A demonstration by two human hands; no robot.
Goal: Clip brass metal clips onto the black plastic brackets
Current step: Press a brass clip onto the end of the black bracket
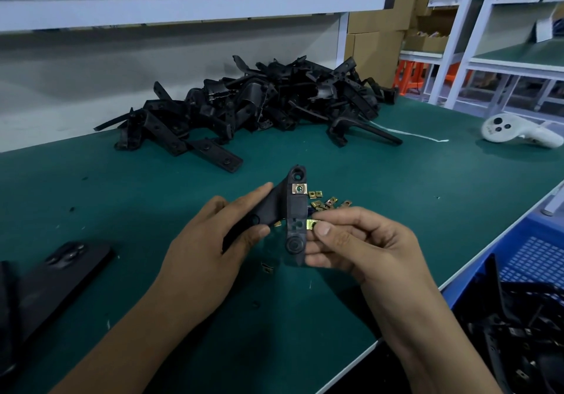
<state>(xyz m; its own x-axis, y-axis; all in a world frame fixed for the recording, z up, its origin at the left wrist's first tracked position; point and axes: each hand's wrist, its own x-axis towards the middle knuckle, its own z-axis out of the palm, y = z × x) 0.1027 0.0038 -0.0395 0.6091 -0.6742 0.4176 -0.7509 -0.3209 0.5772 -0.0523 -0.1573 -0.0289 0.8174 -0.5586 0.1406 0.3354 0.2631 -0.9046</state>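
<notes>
Head view, looking down on green bench mat (pixel 122 198). Held above mat, just nearer than loose brass clips (pixel 326 201): black plastic bracket (pixel 295 210), long bar roughly upright in frame, one fitted brass clip (pixel 299 188) already seated near its far end.

Risks, judged from present grip:
- Second brass clip (pixel 312 225) touching bracket's right edge near lower slot, apparently not yet pushed home. Could go on crooked if pressed at an angle, or seat off the hole.
- Pinch is small and at the very edge of the clip; could slip out and drop among the loose clips or onto mat below bracket.
- Bracket held only by its side wing; could twist under a sideways push.

Left hand (pixel 213 241): left of bracket, fingers curled round the wing, thumb on the near face, index stretched along the top edge. Forearm entering from lower left.

Right hand (pixel 351 241): right of bracket, thumb and forefinger pinching second clip, remaining fingers curled, lower fingertips touching bracket's near end. Forearm entering from lower right.

Beyond bracket, well apart: heap of black brackets (pixel 259 103). Far right of bracket: blue crate (pixel 537 250) with more brackets. Left of bracket: black phone (pixel 61 274). Right and beyond: white controller (pixel 518 132).
</notes>
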